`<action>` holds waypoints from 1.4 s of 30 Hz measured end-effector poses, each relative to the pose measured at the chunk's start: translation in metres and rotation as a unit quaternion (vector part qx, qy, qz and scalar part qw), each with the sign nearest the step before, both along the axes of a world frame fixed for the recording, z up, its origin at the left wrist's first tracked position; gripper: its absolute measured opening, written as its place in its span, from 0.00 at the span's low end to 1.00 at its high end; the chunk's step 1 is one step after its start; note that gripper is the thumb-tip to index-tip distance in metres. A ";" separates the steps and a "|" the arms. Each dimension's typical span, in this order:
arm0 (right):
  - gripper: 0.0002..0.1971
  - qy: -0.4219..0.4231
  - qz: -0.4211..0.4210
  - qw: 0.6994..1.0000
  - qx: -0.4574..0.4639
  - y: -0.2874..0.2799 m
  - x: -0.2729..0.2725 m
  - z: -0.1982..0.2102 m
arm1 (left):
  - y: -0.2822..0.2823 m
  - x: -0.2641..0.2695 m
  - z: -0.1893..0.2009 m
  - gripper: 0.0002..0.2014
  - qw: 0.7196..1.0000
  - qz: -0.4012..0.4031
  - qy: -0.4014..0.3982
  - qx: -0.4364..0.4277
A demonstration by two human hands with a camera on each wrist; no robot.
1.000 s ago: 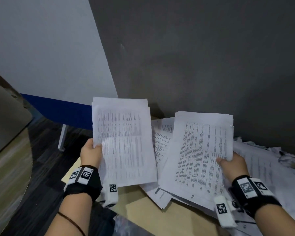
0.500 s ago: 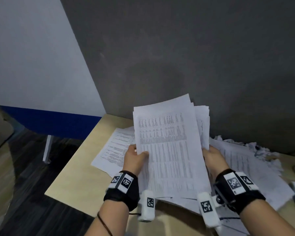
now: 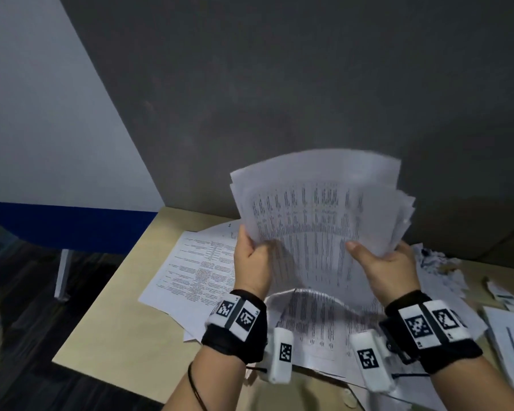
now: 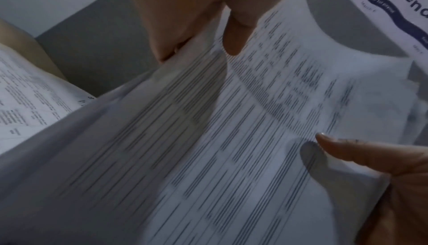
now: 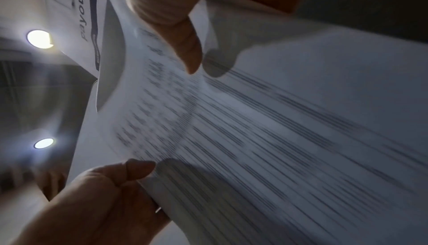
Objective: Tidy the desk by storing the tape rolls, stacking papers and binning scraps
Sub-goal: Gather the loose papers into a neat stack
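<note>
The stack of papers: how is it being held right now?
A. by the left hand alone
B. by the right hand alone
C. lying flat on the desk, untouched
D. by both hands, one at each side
D: the left hand and right hand each grip a side of the stack, raised above the desk.

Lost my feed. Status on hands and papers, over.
Left hand and right hand both grip one paper stack, raised above desk. Loose sheets and crumpled scraps lie underneath.

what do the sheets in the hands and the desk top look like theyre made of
Stack of white printed sheets: thin matte paper, seemingly; it bows between the left hand and right hand. Pale tan desk top: smooth, probably wood-look laminate; no grain is discernible.
</note>
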State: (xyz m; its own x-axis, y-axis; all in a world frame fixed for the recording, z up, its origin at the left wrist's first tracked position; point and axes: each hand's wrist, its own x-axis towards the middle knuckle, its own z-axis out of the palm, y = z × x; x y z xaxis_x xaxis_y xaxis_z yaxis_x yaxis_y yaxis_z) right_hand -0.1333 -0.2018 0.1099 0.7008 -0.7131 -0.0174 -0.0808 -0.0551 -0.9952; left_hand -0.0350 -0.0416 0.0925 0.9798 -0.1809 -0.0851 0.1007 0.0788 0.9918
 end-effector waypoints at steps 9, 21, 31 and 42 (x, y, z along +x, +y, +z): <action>0.13 0.076 -0.002 0.994 0.073 -0.009 -0.006 -0.034 | -0.005 -0.007 -0.035 0.15 0.996 -0.039 0.000 0.084; 0.12 0.163 -0.119 0.979 0.008 -0.041 -0.015 -0.054 | 0.093 0.027 -0.101 0.23 0.912 0.204 0.245 0.259; 0.16 0.174 -0.102 0.979 -0.009 -0.041 -0.026 -0.059 | 0.127 0.039 -0.104 0.41 0.847 0.267 0.395 0.237; 0.15 0.173 -0.108 0.979 -0.012 -0.043 -0.030 -0.061 | 0.128 0.035 -0.113 0.18 0.902 0.277 0.203 0.263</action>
State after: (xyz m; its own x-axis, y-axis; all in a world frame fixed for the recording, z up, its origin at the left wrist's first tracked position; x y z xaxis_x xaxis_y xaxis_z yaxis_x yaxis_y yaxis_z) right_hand -0.1634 -0.2449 0.0489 0.4882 -0.8477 -0.2076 -0.4244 -0.0228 -0.9052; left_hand -0.0004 0.0864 -0.0204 0.7756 0.4973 -0.3889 0.5540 -0.2408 0.7969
